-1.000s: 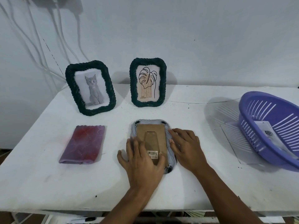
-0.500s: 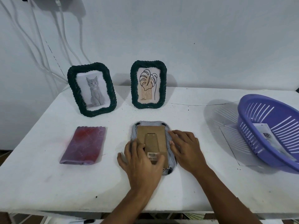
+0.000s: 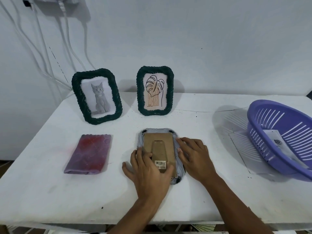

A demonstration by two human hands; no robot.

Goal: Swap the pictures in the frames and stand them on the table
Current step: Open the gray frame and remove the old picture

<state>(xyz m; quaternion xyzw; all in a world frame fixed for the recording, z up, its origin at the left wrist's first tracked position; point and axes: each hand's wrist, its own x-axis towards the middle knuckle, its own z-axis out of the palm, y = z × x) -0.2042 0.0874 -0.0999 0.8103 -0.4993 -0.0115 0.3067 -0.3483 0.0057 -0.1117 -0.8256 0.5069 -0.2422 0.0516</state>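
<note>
A grey woven frame (image 3: 158, 137) lies face down near the front of the white table (image 3: 202, 191), its brown cardboard back with stand and barcode label facing up. My left hand (image 3: 148, 171) rests flat on the frame's near left part, thumb against the label. My right hand (image 3: 195, 157) lies on the frame's right edge with fingers spread and lightly bent. Two dark green woven frames stand upright at the back: one with a grey kitten picture (image 3: 97, 96), one with a leaf line drawing (image 3: 155, 90).
A folded red-purple cloth (image 3: 88, 153) lies left of the grey frame. A purple slotted basket (image 3: 283, 139) holding a plastic-wrapped paper (image 3: 278, 144) stands at the right edge. White cables (image 3: 50, 48) hang down the wall at the back left.
Both hands stay on the face-down grey frame with barely any shift. The camera view has tilted slightly upward, so everything sits lower in the picture.
</note>
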